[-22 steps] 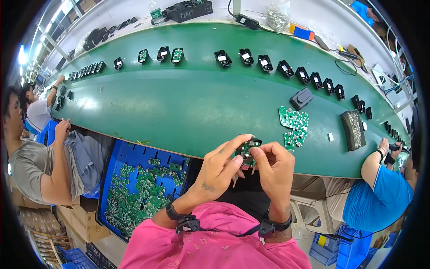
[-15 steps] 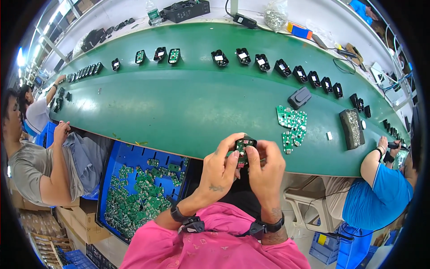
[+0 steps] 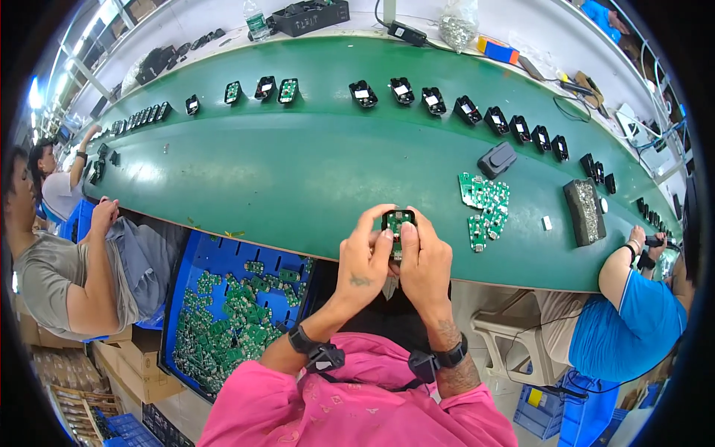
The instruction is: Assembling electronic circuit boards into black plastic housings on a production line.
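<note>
green rectangular circuit board point(image 3: 398, 218), dotted with small pale components, sits within the rim of a black rounded plastic casing point(image 3: 386, 221), the two held together in front of the person, over the near edge of a long green table point(image 3: 313, 171). the left hand point(image 3: 361, 261) grips the casing from its left side, fingers curled around the outside and thumb laid on the board's face. the right hand point(image 3: 427, 261) grips from the right in the same way, its thumb beside the other; the lower part of the board is partly hidden by the thumbs.

to the right of the hands, a loose cluster of bare green circuit boards point(image 3: 488, 205) lies on the table, with a dark grey plastic housing point(image 3: 497, 160) just beyond it. farther right are a small white rectangular piece point(image 3: 547, 223) and a dark oblong block with a speckled face point(image 3: 586, 214). along the far side runs a spaced line of open black casings point(image 3: 363, 94), several with white patches inside. below the table, left of the person, a blue plastic bin point(image 3: 195, 261) holds a heap of green boards point(image 3: 231, 320). a person in a grey shirt point(image 3: 63, 287) sits at the left, and a person in a blue shirt point(image 3: 629, 328) at the right.
</note>
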`<state>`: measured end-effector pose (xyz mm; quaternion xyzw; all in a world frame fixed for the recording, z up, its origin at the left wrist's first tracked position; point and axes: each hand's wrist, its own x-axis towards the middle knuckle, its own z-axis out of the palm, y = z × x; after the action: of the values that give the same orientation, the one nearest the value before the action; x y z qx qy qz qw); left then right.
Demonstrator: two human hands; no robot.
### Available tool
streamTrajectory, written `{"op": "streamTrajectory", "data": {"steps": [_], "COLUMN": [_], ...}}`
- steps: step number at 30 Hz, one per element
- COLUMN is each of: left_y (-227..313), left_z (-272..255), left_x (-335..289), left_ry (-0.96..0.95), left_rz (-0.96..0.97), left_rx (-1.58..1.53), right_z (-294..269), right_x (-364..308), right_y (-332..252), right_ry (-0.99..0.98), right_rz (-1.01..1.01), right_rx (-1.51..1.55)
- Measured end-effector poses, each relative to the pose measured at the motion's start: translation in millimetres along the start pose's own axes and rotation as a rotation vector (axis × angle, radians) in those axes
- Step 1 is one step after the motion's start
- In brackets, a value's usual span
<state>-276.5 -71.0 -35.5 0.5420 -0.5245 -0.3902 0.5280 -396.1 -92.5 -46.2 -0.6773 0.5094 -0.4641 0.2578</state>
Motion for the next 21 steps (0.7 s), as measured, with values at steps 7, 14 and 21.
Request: {"op": "streamTrajectory", "data": {"steps": [7,14,21], "left_y": [-13,-10,-41], "left_z": [-62,-95,-96], "left_x": [63,116,220], "left_ry": [-0.109,-0.191,0.115], "left_rz": [-0.471,-0.572,-0.145], "left_rx": [-0.757,-0.979,-0.15], "right_z": [1,6,12], "right_x": [4,-5,-9], "right_y": [8,32,33], "right_ry": [-0.183,-0.085,-0.032], "right_rz": [0.087,0.03,-0.091], "right_rx": [0.075,0.07,-0.043]}}
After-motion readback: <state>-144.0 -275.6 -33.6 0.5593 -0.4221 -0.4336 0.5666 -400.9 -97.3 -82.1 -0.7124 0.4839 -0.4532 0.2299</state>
